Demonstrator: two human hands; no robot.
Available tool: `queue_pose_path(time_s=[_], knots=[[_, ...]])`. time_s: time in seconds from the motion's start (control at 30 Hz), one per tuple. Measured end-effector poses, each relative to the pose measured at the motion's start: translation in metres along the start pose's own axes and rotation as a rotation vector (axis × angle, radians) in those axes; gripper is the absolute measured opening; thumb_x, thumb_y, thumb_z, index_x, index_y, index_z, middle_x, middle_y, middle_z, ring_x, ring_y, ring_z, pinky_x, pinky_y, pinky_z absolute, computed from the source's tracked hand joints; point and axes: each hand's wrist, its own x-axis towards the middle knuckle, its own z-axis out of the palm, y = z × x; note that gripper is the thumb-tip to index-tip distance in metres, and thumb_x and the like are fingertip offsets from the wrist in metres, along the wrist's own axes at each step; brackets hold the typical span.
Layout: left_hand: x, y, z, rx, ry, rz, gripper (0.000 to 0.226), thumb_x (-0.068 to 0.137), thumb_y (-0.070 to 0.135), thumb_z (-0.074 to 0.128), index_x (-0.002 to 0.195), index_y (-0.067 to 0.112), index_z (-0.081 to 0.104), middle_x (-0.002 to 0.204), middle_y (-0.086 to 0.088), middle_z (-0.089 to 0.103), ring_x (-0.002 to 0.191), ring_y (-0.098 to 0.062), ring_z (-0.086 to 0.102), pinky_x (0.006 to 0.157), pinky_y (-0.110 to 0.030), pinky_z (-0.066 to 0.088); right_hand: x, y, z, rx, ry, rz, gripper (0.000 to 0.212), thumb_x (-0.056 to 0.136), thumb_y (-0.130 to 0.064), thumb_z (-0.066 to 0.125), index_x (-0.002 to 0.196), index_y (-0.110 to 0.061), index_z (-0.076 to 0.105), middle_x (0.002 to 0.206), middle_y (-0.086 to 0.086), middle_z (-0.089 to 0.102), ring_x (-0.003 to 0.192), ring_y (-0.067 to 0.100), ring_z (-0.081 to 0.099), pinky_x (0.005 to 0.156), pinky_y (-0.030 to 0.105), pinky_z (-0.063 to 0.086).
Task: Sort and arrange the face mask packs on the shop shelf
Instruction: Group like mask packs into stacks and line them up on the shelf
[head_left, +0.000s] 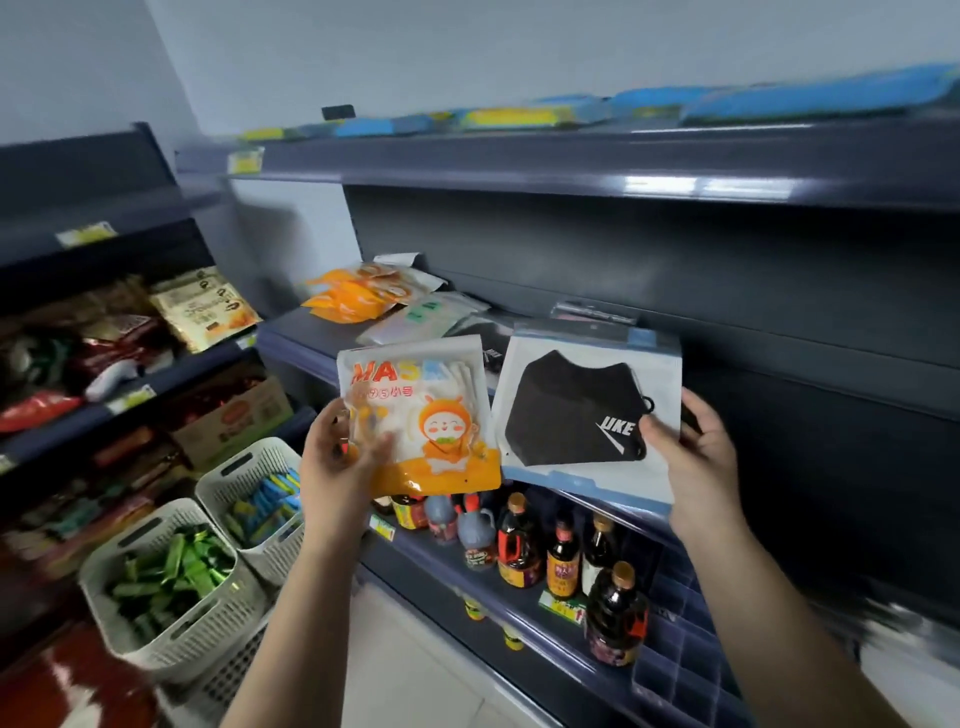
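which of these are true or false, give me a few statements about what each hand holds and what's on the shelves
1. The left hand holds the orange cartoon mask pack. True.
2. The right hand holds a white mask pack. False: it holds the black mask pack printed UKE.
3. More orange packs lie on the middle shelf behind the hands. True.
4. The bottles stand on the top shelf. False: they stand on the lower shelf, below the held packs.
5. The white baskets at the left hold nothing. False: they hold green and blue wrapped items.
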Motion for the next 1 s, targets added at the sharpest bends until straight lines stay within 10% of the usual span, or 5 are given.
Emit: queue_pose_path(time_s=[0.3,0.47,0.77,1.0], knots=[[0.070,-0.024,-0.067,0.009,-0.028,-0.041,0.051,0.080,0.010,0.073,0.126,0.017,0.054,0.086,0.013,0.058,0.084,-0.015,0.060,0.077,-0.042,0.053,-0.009,0.032,0.093,-0.007,0.069,-0.011,0.051,0.084,0.006,0.061,0.130,-0.012,0.047,0.103,0.006,0.065,0.083,0.008,0.063,0.070,0.013,0.054],[0.101,-0.035,-0.081,-0.004,-0.079,-0.035,0.048,0.082,0.009,0.071,0.124,0.022,0.052,0.091,0.013,0.058,0.070,0.005,0.061,0.056,-0.010,0.050,-0.002,0.041,0.125,-0.051,0.123,-0.047,0.051,0.084,0.008,0.061,0.130,-0.008,0.046,0.098,0.002,0.064,0.076,0.000,0.062,0.062,0.007,0.051],[0.152,-0.048,-0.072,-0.003,-0.123,-0.067,0.054,0.079,0.014,0.076,0.127,0.018,0.053,0.110,-0.013,0.063,0.092,-0.021,0.061,0.085,-0.051,0.053,0.031,0.047,0.159,-0.171,0.202,-0.095,0.052,0.084,0.004,0.063,0.130,-0.009,0.044,0.107,0.005,0.065,0.081,0.004,0.062,0.068,0.016,0.050],[0.198,-0.059,-0.042,0.036,-0.174,-0.067,0.055,0.071,0.028,0.081,0.121,0.025,0.058,0.111,-0.004,0.064,0.093,-0.022,0.065,0.081,-0.044,0.057,0.077,0.056,0.179,-0.233,0.231,-0.143,0.057,0.085,0.006,0.059,0.135,-0.008,0.035,0.107,0.004,0.063,0.085,0.013,0.062,0.072,0.013,0.050]])
